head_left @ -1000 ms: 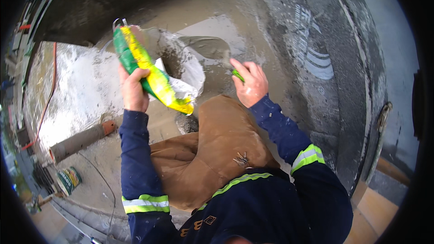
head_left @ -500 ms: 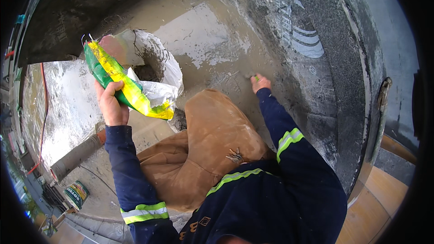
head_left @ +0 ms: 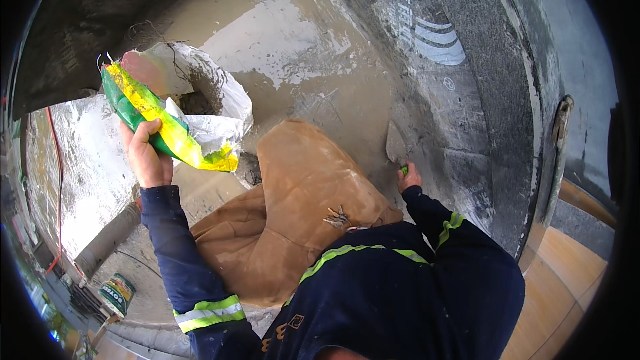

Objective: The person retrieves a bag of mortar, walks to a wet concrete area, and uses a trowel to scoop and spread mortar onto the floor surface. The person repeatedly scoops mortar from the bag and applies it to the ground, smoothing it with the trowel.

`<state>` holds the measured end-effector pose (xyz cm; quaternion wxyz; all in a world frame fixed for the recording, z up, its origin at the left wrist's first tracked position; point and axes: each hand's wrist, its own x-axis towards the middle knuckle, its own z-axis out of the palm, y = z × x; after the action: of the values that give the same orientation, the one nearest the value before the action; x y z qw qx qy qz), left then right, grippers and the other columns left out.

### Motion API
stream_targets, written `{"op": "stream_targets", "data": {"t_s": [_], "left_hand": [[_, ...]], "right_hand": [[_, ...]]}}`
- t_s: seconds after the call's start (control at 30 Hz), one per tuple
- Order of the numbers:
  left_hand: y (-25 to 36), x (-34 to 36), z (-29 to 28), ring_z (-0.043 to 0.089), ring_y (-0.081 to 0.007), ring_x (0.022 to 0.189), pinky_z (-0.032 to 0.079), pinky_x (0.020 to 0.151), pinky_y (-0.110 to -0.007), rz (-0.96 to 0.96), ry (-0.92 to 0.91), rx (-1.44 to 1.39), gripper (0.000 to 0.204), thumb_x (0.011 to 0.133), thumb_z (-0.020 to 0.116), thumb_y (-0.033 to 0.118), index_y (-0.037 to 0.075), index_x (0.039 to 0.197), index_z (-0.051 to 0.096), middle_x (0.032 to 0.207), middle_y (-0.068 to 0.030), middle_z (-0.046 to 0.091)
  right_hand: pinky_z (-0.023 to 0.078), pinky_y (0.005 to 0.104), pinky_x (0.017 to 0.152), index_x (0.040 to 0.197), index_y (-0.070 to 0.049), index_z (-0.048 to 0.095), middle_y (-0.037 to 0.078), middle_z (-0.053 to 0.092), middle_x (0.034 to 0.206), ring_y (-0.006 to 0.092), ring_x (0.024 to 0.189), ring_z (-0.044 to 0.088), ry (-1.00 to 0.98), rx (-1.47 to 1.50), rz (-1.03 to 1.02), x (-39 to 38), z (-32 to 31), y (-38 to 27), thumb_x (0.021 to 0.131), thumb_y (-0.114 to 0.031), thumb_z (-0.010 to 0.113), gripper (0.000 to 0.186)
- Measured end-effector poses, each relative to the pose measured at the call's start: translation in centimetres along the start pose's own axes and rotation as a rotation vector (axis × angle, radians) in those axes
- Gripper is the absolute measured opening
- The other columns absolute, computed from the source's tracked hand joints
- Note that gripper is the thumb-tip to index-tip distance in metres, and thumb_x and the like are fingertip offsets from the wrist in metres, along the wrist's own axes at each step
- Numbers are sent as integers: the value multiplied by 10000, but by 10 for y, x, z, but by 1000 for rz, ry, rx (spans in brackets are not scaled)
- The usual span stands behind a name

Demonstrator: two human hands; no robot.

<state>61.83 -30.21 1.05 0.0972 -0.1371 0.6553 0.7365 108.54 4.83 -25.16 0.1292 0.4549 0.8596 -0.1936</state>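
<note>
My left hand [head_left: 147, 155] is closed on the rim of an open woven sack [head_left: 227, 103], whose green and yellow edge is folded down and whose inside is white. Greyish material shows in the sack's mouth; how full it is I cannot tell. To the right, my right hand [head_left: 411, 179] grips the green handle of a pointed trowel [head_left: 396, 144]. Its grey blade points away from me, close to the foot of the dark sheeted wall. Whether the blade touches the muddy floor [head_left: 320, 73] I cannot make out.
Dark printed sheeting [head_left: 480, 113] covers the curved wall on the right. A pipe [head_left: 110, 240] lies at the left, with a tub [head_left: 117, 293] below it and a red hose [head_left: 57, 180] beyond. My bent knee [head_left: 307, 167] in brown trousers is between my hands.
My right hand has drawn back toward me and right, and the trowel blade now shows plainly. The left hand keeps its hold on the sack; the whole view has shifted slightly.
</note>
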Motion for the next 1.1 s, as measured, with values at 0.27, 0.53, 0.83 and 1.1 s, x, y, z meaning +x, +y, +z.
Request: {"op": "stream_targets", "data": {"t_s": [0.27,0.53,0.83,1.1], "left_hand": [[-3,6,8,541,-198,930,444,822,-315,12,-12,11,484,761,490,-25,29,1238,431,1064,-74,539],[-2,4,4,536,-208,970,442,854,-326,13,1,5,526,761,466,-31,33,1280,410,1119,-80,522],[-1,0,5,536,-211,982,445,856,-329,20,-20,15,542,766,463,-19,36,1301,398,1122,-82,520],[-4,-2,-1,553,-212,956,459,841,-328,22,5,15,504,761,461,-8,20,1263,422,1100,-93,533]], "right_hand": [[455,462,855,1151,-22,528,244,591,1042,402,988,566,34,-20,167,76,52,-45,791,-258,643,446],[460,471,840,1174,-24,548,243,602,993,414,973,568,149,67,32,96,6,-121,798,-295,640,472],[464,460,813,1119,-53,607,222,652,952,380,912,616,-146,68,-283,71,33,-85,851,-389,596,430],[429,443,915,1191,-59,590,235,642,1009,403,979,593,-13,-24,-145,197,26,-127,845,-430,567,507]]}}
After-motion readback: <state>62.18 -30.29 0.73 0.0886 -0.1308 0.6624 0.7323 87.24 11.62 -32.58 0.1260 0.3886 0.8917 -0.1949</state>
